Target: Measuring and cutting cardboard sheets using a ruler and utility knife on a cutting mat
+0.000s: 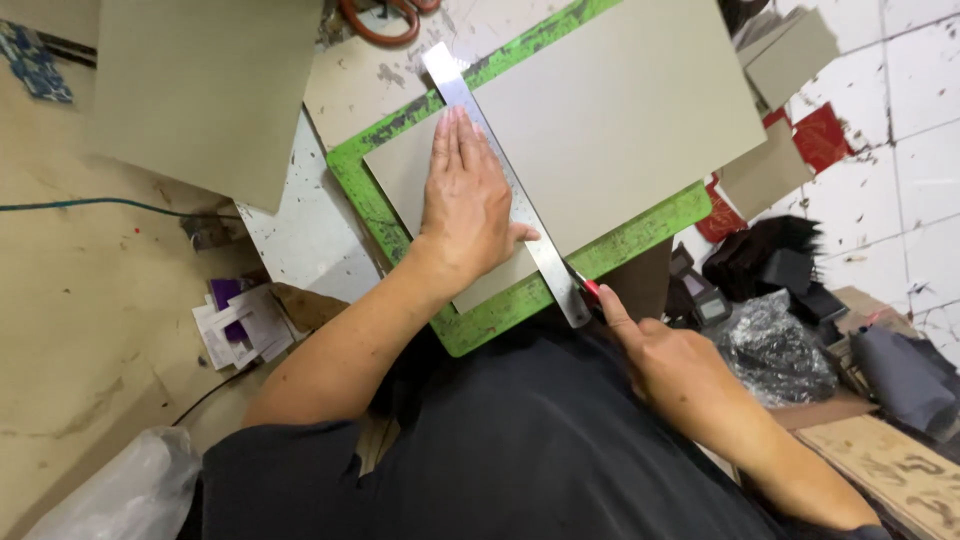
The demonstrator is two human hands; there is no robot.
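Left hand (468, 200) lies flat, fingers together and straight, palm down on the grey cardboard sheet (600, 130), thumb edge pressed against the steel ruler (510, 190); nothing gripped, just pinning. Ruler runs diagonally from 11 o'clock to 5 o'clock across the sheet, its near end overhanging the sheet and mat edge. Sheet sits on the green cutting mat (360, 190), mat border showing at 9 and 6 o'clock of the sheet. Right hand (670, 365) is at 5 o'clock of the left hand, fingers curled around a red-handled knife (590, 290), index finger stretched along it; the tip meets the ruler's near end on its right edge. Blade itself is too small to make out, probably touching the mat. Orange-handled scissors (385, 18) at 12 o'clock, beyond the mat. A second grey board (200, 90) lies at 10 o'clock. Purple and white paper scraps (240, 325) at 8 o'clock. Crumpled black plastic bag (775, 345) just beside the right hand at 3 o'clock.
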